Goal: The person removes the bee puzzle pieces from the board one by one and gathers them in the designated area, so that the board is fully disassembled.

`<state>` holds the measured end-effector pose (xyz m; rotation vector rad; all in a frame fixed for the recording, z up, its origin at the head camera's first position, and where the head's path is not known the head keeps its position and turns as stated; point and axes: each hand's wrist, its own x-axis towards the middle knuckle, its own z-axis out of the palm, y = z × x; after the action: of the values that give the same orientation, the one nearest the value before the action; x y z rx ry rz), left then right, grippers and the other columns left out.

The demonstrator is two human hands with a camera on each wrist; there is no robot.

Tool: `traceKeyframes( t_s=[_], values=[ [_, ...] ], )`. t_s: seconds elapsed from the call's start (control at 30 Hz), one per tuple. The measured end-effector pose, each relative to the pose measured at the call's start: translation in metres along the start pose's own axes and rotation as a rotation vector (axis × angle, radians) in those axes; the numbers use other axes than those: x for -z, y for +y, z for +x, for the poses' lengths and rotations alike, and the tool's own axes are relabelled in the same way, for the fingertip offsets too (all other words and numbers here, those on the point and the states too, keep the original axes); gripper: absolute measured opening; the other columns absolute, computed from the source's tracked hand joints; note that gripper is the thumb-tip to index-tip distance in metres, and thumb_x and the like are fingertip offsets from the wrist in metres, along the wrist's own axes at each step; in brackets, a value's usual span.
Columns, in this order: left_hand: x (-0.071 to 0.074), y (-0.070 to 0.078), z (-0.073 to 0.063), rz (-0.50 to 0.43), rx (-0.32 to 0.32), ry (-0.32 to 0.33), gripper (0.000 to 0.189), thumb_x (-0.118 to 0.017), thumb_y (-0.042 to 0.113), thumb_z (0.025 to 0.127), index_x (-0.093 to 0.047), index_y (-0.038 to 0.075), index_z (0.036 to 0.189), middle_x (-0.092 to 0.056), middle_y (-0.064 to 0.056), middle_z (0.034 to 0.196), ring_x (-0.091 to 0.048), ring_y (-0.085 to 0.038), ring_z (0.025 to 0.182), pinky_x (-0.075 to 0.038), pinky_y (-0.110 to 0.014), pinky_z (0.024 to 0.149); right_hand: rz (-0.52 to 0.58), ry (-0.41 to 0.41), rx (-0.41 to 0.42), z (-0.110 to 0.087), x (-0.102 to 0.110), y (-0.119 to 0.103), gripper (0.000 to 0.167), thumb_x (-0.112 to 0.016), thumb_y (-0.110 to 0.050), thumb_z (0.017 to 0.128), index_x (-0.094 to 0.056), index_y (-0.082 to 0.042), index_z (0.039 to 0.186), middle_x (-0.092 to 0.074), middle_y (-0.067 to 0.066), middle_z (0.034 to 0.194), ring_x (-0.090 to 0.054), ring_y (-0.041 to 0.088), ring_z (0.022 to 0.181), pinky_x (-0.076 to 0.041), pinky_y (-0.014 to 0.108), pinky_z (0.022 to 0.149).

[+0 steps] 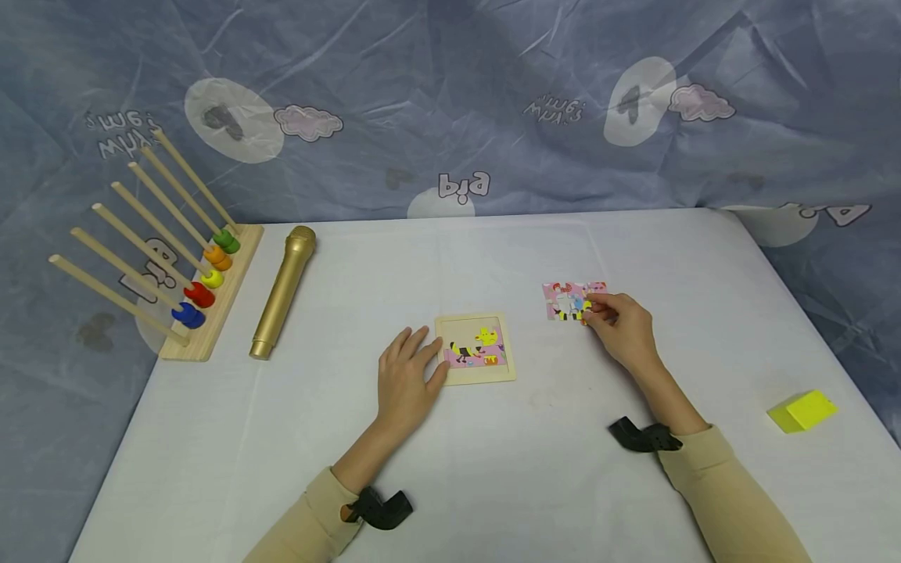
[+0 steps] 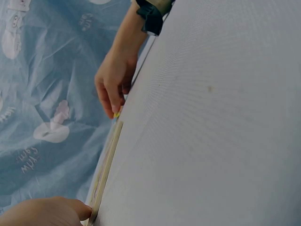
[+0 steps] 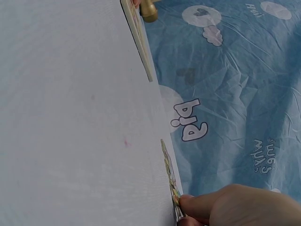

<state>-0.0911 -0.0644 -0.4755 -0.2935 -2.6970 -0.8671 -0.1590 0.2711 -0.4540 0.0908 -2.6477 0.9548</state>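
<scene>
A square wooden puzzle board (image 1: pixel 475 385) lies on the table, partly filled with pink and yellow picture pieces (image 1: pixel 475 356). My left hand (image 1: pixel 408 383) rests at its left edge with fingers spread; in the left wrist view the thumb (image 2: pixel 80 209) is against the frame. To the right lies a cluster of loose puzzle pieces (image 1: pixel 559 293), pink with coloured figures. My right hand (image 1: pixel 622 328) pinches a puzzle piece (image 1: pixel 587 305) at the right end of that cluster, thumb against forefinger, hiding part of it. Yellow shows at these fingertips in the left wrist view.
A gold microphone (image 1: pixel 283 293) lies at the left. Beside it stands a wooden rack (image 1: pixel 235 293) of slanting pegs with coloured rings at their bases. A yellow block (image 1: pixel 802 411) sits near the right edge. A printed blue-grey cloth (image 1: pixel 394 102) hangs behind the white table.
</scene>
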Motion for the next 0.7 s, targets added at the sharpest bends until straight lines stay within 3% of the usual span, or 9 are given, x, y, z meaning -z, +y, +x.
traceKeyframes(
  t_s=[0.37, 0.7],
  values=[
    [0.0017, 0.0010, 0.0007, -0.008, 0.006, -0.006, 0.036, -0.072, 0.024, 0.087, -0.070, 0.010, 0.120, -0.059, -0.013, 0.137, -0.043, -0.034, 0.136, -0.032, -0.053, 0.109, 0.017, 0.017, 0.028, -0.0009, -0.0004, 0.0021, 0.028, -0.075, -0.001, 0.081, -0.070, 0.006, 0.109, -0.064, 0.019, 0.088, -0.053, 0.013, 0.072, -0.034, 0.003, 0.060],
    [0.0020, 0.0019, 0.0004, -0.009, -0.013, 0.016, 0.036, -0.073, 0.024, 0.086, -0.071, 0.008, 0.118, -0.060, -0.015, 0.136, -0.044, -0.036, 0.135, -0.033, -0.054, 0.107, 0.009, 0.010, 0.023, -0.0013, -0.0012, 0.0036, 0.029, -0.076, -0.001, 0.081, -0.070, 0.006, 0.109, -0.065, 0.018, 0.089, -0.055, 0.018, 0.075, -0.034, 0.004, 0.061]
  ],
)
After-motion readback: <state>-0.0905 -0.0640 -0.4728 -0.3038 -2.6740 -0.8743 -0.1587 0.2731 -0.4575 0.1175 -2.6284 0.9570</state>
